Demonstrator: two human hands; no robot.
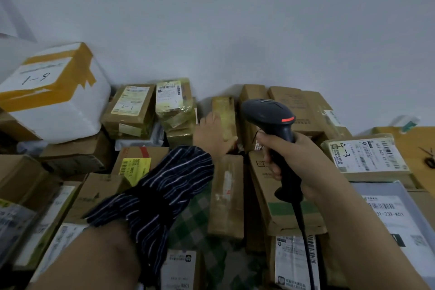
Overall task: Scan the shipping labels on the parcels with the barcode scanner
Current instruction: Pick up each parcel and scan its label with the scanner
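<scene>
Barcode scanner point(267, 112) sits upright in the right hand point(296, 158), fingers wrapped round its handle, above the crowded cardboard parcels point(226, 195). The left hand point(214, 135) lies on a tape-wrapped parcel point(224, 113) near the wall point(235, 19), fingers stretched flat against it.

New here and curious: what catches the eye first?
A black barcode scanner with a red stripe, gripped by the right hand, stands out at centre. Beside it the left hand, in a striped sleeve, touches a tape-wrapped parcel by the wall. Far left sits a white foam box marked 1-9.
</scene>
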